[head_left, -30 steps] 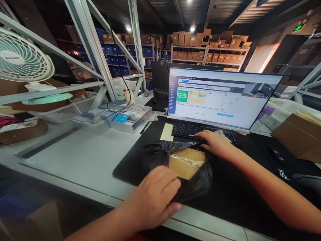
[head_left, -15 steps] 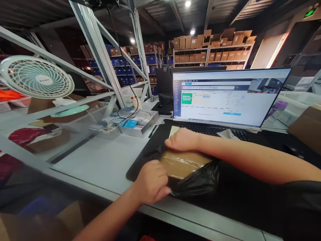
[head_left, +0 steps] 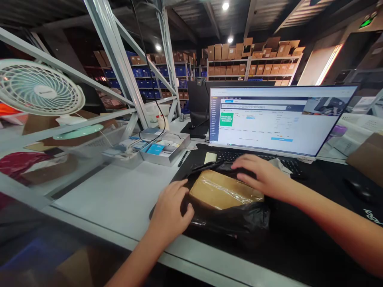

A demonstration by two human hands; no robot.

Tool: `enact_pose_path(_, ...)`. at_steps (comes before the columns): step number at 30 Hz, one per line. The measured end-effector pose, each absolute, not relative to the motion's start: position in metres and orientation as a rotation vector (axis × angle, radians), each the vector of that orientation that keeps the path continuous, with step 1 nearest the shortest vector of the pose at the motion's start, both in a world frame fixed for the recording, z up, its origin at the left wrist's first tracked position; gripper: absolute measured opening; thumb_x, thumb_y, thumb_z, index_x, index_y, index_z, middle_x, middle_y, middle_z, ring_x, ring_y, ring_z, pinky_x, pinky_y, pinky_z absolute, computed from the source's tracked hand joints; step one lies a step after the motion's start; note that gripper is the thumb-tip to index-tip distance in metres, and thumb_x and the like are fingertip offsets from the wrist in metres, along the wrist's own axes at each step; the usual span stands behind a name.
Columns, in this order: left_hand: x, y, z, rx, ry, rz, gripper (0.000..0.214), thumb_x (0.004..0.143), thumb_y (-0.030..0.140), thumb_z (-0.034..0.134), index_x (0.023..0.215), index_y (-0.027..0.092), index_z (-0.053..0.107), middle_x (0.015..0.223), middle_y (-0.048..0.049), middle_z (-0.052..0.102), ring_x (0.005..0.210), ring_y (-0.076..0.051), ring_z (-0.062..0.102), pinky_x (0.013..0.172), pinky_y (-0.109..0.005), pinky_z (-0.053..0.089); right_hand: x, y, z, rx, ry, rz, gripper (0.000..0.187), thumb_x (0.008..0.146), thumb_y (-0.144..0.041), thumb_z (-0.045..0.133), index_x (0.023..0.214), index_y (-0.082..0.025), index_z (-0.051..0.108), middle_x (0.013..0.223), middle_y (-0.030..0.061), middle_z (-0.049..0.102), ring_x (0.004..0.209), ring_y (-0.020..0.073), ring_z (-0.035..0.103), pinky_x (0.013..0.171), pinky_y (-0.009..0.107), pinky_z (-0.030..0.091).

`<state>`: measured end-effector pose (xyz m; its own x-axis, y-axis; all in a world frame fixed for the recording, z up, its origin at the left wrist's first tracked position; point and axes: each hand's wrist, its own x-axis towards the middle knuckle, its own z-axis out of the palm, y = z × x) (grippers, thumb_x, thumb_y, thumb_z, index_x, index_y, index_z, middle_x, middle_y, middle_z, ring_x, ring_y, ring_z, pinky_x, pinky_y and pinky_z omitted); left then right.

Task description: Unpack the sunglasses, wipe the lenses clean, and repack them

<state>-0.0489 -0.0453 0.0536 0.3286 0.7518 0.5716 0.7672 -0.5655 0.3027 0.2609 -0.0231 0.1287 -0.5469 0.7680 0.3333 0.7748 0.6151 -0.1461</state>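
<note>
A brown cardboard box (head_left: pixel 223 192) wrapped in clear tape lies half out of a crumpled black plastic bag (head_left: pixel 239 221) on a black desk mat (head_left: pixel 287 243). My left hand (head_left: pixel 171 208) rests with fingers spread at the bag's left edge, touching the plastic beside the box. My right hand (head_left: pixel 261 175) reaches across the box's far side, its fingers curled over the bag's upper edge just in front of the keyboard (head_left: pixel 239 157).
A wide monitor (head_left: pixel 281 119) stands behind the keyboard. A grey tray of small items (head_left: pixel 166 148) and a pen (head_left: pixel 182 158) sit to the left. A desk fan (head_left: pixel 38 89) is on the metal rack at left, and a cardboard box (head_left: pixel 368 159) at right.
My left hand has let go of its fist grip and spread its fingers. My right hand has moved from the box's left end to its far right side, and more of the box shows.
</note>
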Motion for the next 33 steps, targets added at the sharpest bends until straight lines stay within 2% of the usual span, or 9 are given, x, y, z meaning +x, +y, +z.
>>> enact_pose_path(5, -0.044, -0.016, 0.032, -3.084, -1.727, -0.963, 0.064, 0.07, 0.012, 0.053, 0.133, 0.02, 0.044, 0.128, -0.0108, 0.062, 0.11, -0.027, 0.064, 0.092, -0.04, 0.053, 0.282, -0.103, 0.077, -1.63, -2.236, 0.269, 0.09, 0.085, -0.053, 0.063, 0.158, -0.023, 0.019, 0.145, 0.0161, 0.051, 0.119, 0.0328, 0.061, 0.097, 0.049, 0.051)
enact_pose_path(10, -0.048, 0.005, -0.005, -3.268, -1.648, -1.185, 0.071, 0.069, 0.01, 0.054, 0.138, 0.021, 0.046, 0.142, -0.0092, 0.053, 0.134, -0.028, 0.048, 0.113, -0.045, 0.038, 0.279, -0.138, 0.013, -1.628, -1.938, 0.287, 0.117, 0.074, -0.045, 0.076, 0.158, -0.022, -0.003, 0.157, 0.0187, 0.032, 0.139, 0.0344, 0.041, 0.108, 0.05, 0.043)
enact_pose_path(13, -0.056, 0.015, -0.013, -3.358, -1.709, -1.23, 0.068, 0.071, 0.015, 0.06, 0.138, 0.02, 0.048, 0.14, -0.0104, 0.055, 0.136, -0.03, 0.046, 0.117, -0.048, 0.032, 0.273, -0.146, -0.007, -1.495, -1.847, 0.07, 0.098, 0.074, -0.037, 0.079, 0.152, -0.02, 0.021, 0.15, 0.0197, 0.038, 0.136, 0.033, 0.042, 0.106, 0.048, 0.043)
enact_pose_path(16, -0.06, 0.021, -0.011, -3.425, -1.805, -1.204, 0.063, 0.074, 0.025, 0.067, 0.135, 0.018, 0.051, 0.136, -0.0122, 0.059, 0.137, -0.031, 0.045, 0.118, -0.05, 0.03, 0.27, -0.151, -0.011, -1.275, -1.926, -0.068, 0.038, 0.083, -0.027, 0.071, 0.115, -0.019, 0.052, 0.119, 0.0126, 0.059, 0.11, 0.0246, 0.058, 0.093, 0.04, 0.048)
enact_pose_path(18, -0.06, 0.024, -0.01, -3.42, -1.847, -1.203, 0.063, 0.073, 0.034, 0.073, 0.131, 0.017, 0.054, 0.132, -0.0138, 0.061, 0.135, -0.034, 0.047, 0.117, -0.052, 0.033, 0.269, -0.154, -0.012, -1.112, -2.1, -0.159, 0.007, 0.088, -0.017, 0.061, 0.088, -0.021, 0.055, 0.086, 0.0025, 0.061, 0.083, 0.0174, 0.059, 0.084, 0.035, 0.046)
enact_pose_path(21, -0.059, 0.024, -0.014, -3.349, -1.849, -1.131, 0.065, 0.069, 0.042, 0.077, 0.125, 0.016, 0.058, 0.127, -0.0154, 0.064, 0.13, -0.037, 0.051, 0.113, -0.054, 0.037, 0.268, -0.153, -0.012, -0.928, -2.417, -0.221, 0.023, 0.089, -0.008, 0.053, 0.07, -0.021, 0.053, 0.064, -0.0034, 0.055, 0.066, 0.0134, 0.053, 0.081, 0.033, 0.045)
enact_pose_path(24, -0.061, 0.021, -0.018, -3.28, -1.827, -0.96, 0.057, 0.075, 0.045, 0.071, 0.122, 0.016, 0.057, 0.12, -0.0155, 0.067, 0.123, -0.037, 0.057, 0.107, -0.058, 0.043, 0.275, -0.148, -0.005, -1.076, -2.458, 0.21, 0.004, 0.083, -0.017, 0.065, 0.08, -0.019, 0.064, 0.08, 0.0013, 0.067, 0.08, 0.0166, 0.061, 0.081, 0.03, 0.048)
enact_pose_path(28, -0.066, 0.008, 0.001, -2.972, -1.56, -0.952, 0.063, 0.081, 0.05, 0.063, 0.133, 0.016, 0.048, 0.126, -0.018, 0.063, 0.12, -0.039, 0.059, 0.101, -0.062, 0.048, 0.316, -0.135, 0.019, -1.245, -2.103, 0.725, 0.019, 0.086, -0.029, 0.066, 0.101, -0.018, 0.071, 0.099, 0.0054, 0.072, 0.09, 0.0167, 0.068, 0.081, 0.027, 0.053)
enact_pose_path(33, -0.052, -0.029, 0.063, -2.544, -1.047, -1.01, 0.067, 0.083, 0.05, 0.061, 0.141, 0.021, 0.045, 0.141, -0.0176, 0.052, 0.122, -0.043, 0.055, 0.1, -0.066, 0.044, 0.406, -0.12, 0.029, -2.161, -1.641, -0.013, 0.027, 0.094, -0.021, 0.052, 0.118, -0.016, 0.065, 0.12, 0.0127, 0.068, 0.112, 0.022, 0.062, 0.099, 0.035, 0.046)
